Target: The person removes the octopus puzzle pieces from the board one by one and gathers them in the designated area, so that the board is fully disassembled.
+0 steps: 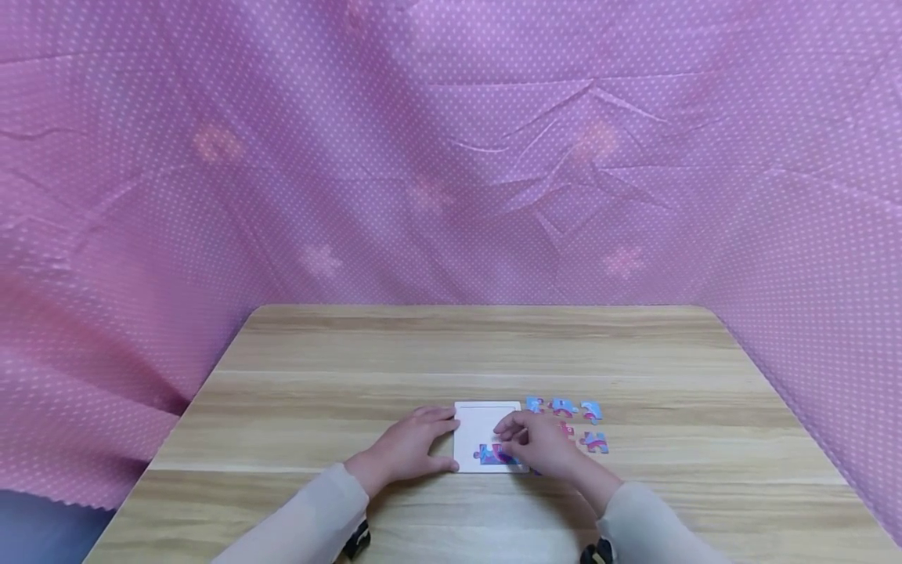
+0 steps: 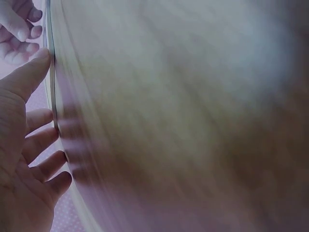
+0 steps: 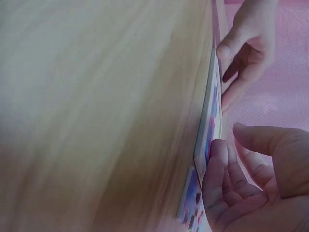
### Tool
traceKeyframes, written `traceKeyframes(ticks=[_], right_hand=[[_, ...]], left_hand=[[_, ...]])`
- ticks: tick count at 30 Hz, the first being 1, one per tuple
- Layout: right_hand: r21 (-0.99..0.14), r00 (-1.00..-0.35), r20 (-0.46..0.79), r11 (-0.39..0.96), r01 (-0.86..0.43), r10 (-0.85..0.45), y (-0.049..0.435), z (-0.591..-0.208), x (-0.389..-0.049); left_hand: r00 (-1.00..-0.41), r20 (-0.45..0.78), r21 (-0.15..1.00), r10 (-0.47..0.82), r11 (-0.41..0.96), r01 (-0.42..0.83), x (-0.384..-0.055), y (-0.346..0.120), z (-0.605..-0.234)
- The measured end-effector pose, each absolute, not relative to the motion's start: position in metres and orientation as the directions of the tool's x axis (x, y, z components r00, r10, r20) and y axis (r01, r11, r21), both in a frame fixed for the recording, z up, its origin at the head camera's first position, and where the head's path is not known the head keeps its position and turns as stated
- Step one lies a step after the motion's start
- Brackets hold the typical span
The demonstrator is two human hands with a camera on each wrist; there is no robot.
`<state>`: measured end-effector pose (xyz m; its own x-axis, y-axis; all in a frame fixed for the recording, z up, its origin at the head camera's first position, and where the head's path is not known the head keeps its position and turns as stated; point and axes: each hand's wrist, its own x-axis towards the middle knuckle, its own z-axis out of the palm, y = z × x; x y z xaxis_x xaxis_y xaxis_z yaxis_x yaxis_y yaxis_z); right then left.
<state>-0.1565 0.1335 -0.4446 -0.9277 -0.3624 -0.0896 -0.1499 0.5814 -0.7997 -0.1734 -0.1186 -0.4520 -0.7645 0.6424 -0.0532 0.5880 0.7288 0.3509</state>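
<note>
A white puzzle tray (image 1: 470, 423) lies flat on the table. Joined blue and pink jigsaw pieces (image 1: 486, 455) sit along its near edge. At the tray's left side rests my left hand (image 1: 412, 446), thumb and fingers spread with their tips against the rim (image 2: 52, 72). My right hand (image 1: 543, 445) is over the tray's right part, thumb tip by the joined pieces. Its fingers bend loosely, with a gap to the thumb and nothing visible between them. In the right wrist view, the right hand (image 3: 256, 179) has fingertips right at the tray (image 3: 202, 130), partly covering the pieces.
Several loose jigsaw pieces (image 1: 594, 442) lie on the wooden table (image 1: 338, 376) right of the tray, some partly hidden by the right hand. A pink dotted cloth (image 1: 451, 157) hangs behind the table and along both sides.
</note>
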Motion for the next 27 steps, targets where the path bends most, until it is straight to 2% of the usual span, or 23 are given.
traceKeyframes(ticks=[10,16,27], right_hand=[[-0.778,-0.912,-0.144,0.613,-0.135,-0.384,0.124,-0.444,-0.159],[-0.768,-0.908,-0.143,0.623,-0.150,-0.395,0.122,-0.441,-0.159],[-0.757,-0.908,-0.125,0.630,-0.173,-0.399,0.120,-0.439,-0.160]], left_hand=[[-0.760,-0.033,0.360,0.649,0.717,0.596,-0.174,-0.119,-0.453],[-0.753,-0.010,0.360,0.658,0.705,0.612,-0.174,-0.119,-0.453],[-0.766,-0.046,0.356,0.642,0.727,0.587,-0.174,-0.119,-0.452]])
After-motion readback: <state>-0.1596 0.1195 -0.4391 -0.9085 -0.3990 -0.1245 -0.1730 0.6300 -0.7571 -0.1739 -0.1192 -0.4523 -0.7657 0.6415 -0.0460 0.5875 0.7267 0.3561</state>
